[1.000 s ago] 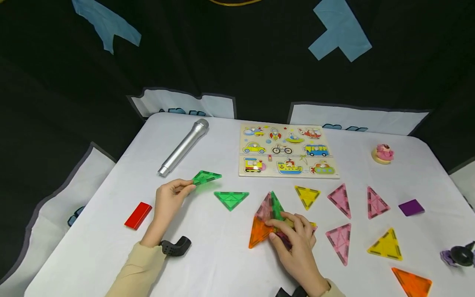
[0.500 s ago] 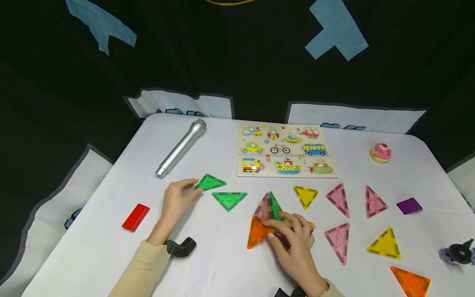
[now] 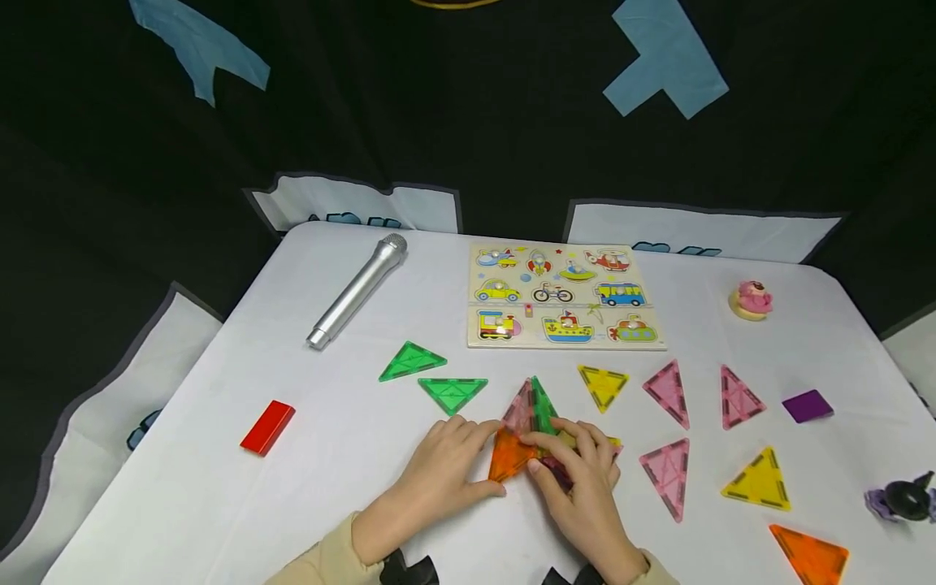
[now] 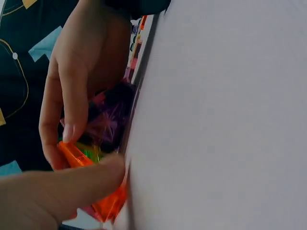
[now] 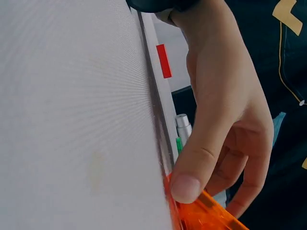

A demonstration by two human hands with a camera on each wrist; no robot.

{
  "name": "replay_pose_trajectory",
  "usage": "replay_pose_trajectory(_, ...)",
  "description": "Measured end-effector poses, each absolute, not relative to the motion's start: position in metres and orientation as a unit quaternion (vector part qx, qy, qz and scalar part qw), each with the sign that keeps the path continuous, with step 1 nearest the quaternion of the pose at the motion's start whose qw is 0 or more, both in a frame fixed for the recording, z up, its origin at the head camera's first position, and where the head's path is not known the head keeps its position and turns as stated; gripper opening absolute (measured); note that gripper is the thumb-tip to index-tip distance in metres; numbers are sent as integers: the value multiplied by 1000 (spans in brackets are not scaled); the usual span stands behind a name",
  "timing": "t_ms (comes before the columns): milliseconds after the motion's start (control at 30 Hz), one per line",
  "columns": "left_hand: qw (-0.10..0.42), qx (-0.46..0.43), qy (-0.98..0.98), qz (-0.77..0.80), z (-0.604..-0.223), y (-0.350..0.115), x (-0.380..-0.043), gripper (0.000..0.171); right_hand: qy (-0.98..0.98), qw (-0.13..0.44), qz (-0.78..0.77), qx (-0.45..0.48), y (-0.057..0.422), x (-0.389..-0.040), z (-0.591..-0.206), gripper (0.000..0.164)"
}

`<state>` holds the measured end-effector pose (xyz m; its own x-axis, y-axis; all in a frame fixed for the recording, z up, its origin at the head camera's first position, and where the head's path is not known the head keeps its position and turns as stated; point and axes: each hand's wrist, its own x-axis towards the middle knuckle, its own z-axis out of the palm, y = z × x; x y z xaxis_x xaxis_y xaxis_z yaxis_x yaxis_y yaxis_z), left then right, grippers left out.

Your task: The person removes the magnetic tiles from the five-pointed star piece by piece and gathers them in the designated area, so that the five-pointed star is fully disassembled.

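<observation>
In the head view, a standing cluster of magnetic tiles [image 3: 519,410] shows orange, pink, green, yellow and dark purplish faces. My left hand [image 3: 437,470] grips its orange triangle tile [image 3: 506,457] from the left, thumb low and fingers higher. Right of it, my right hand [image 3: 585,491] holds the cluster with bent fingers and thumb, covering much of it. The left wrist view shows the left thumb [image 4: 91,184] over the orange face and a right fingertip at its upper edge. Two green triangle tiles [image 3: 452,393] lie flat beyond the left hand.
Pink [image 3: 667,478], yellow [image 3: 760,481] and orange [image 3: 810,554] triangle tiles lie at the right. A vehicle puzzle board [image 3: 566,296] and a silver microphone [image 3: 357,292] lie farther back. A red block [image 3: 267,428] is left; a purple piece [image 3: 808,406] and small figures [image 3: 751,301] are right.
My left hand has laid the green triangle tile down by the other green one, let go, and moved right and nearer to grip the orange tile. My right hand has stayed on the cluster.
</observation>
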<state>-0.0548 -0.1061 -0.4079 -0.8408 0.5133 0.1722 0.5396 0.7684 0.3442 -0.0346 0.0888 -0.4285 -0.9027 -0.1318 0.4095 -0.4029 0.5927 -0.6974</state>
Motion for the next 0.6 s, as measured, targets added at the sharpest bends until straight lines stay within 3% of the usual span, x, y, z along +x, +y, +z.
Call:
replay_pose_trajectory(133,34,-296,-918,-262,-408,-112,-59,34,-881,160,419,149,89,-35,-427,29)
replay_pose_trajectory(233,8,-309,-890,-335,-407,-120,-65,21,-884,159,416,145,90,-34,-426,30)
replay_pose_trajectory(433,-16,-318,-854,-411,-395,-154,-78,18,-879,156,429,140,92,-36,-426,31)
replay_pose_trajectory(600,-9,-269,-857,-440,-376,-208,-87,22,-876,154,436,140,93,-37,-426,30)
